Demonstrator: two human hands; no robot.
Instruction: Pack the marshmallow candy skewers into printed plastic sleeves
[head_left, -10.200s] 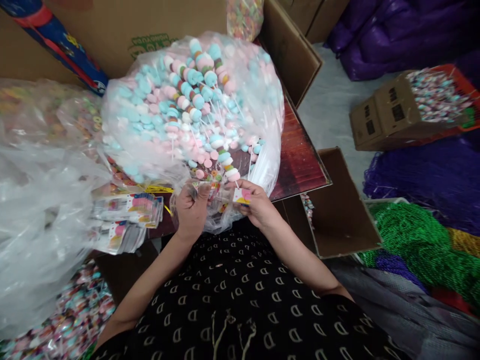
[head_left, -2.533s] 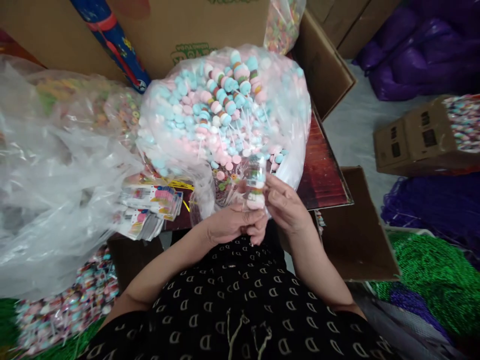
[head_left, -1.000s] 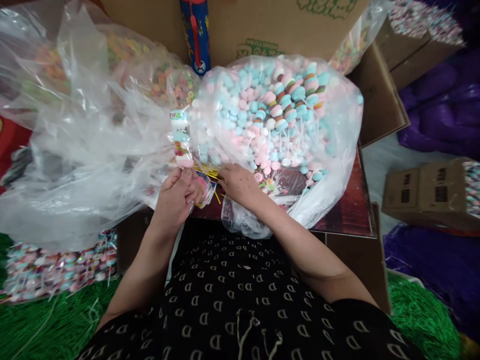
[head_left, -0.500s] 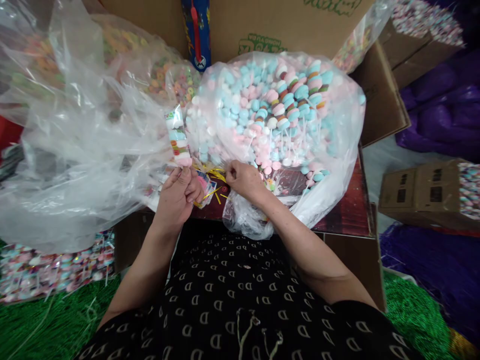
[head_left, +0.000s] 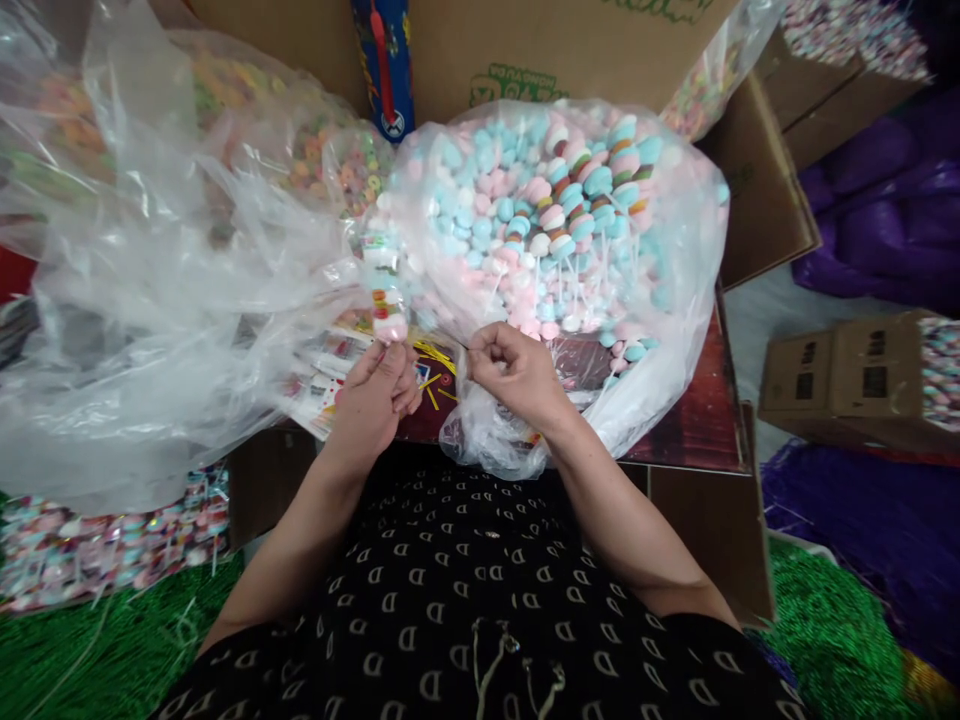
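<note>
My left hand (head_left: 381, 393) grips the wrapped candy stick (head_left: 386, 295) low, candy pointing away; likely light, squashy, slick, best pinched there. Beyond the yellow ties (head_left: 436, 352), my right hand (head_left: 519, 372) brings thumb and at least 1 finger together, on what I can't tell.

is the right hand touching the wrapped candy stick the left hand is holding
Apart. The head view shows a plain gap between the right hand and the wrapped candy stick, with yellow strips visible between them.
</note>
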